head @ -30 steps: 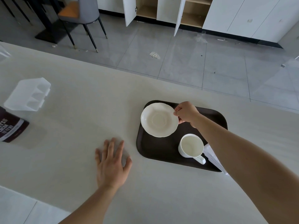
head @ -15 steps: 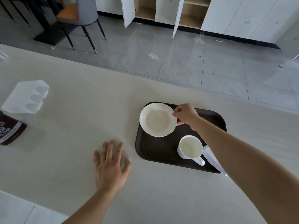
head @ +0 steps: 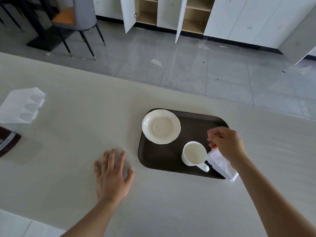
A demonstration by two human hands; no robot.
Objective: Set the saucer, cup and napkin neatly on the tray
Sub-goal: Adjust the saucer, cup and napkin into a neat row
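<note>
A dark brown tray (head: 164, 161) lies on the pale table. The white saucer (head: 161, 126) rests in its far left corner, slightly over the rim. The white cup (head: 194, 153) stands upright near the tray's front, handle pointing to the near right. A folded white napkin (head: 222, 165) lies at the tray's front right corner, sticking out over the edge. My right hand (head: 225, 142) hovers blurred above the napkin, right of the cup, fingers loosely curled and holding nothing. My left hand (head: 112, 175) lies flat on the table left of the tray, fingers spread.
A translucent plastic organiser (head: 21, 105) and a dark brown packet (head: 6, 143) sit at the table's left edge. Beyond the table's far edge is grey tiled floor with a chair (head: 77, 19) and open white cabinets (head: 171, 12).
My right hand let go of the saucer, which now rests on the tray, and moved right and nearer, to above the napkin. My left hand stayed flat.
</note>
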